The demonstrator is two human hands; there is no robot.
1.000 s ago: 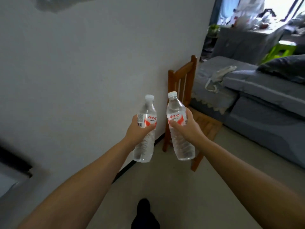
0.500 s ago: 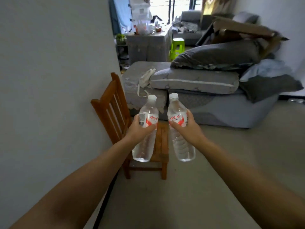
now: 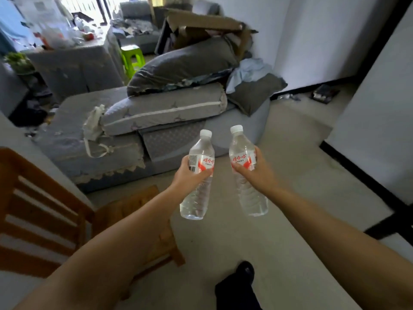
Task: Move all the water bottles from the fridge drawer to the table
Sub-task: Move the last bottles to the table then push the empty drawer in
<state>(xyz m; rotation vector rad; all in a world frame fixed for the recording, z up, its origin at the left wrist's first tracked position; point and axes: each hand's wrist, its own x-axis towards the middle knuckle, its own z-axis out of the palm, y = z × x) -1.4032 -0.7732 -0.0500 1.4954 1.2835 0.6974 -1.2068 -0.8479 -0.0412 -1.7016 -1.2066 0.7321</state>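
Out over the floor, left hand (image 3: 190, 179) grasping one water bottle (image 3: 197, 175), right hand (image 3: 257, 173) the other bottle (image 3: 247, 171); view has swung from wall to sofa (image 3: 156, 121) — carrying onward, no surface reached.

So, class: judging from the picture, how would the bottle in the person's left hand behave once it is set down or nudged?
The left bottle looks full, so probably heavy for its size. Its tall, narrow shape suggests a nudge could tip it, and lying down it would likely roll. The left hand grips thin ribbed plastic, which probably gives a little.
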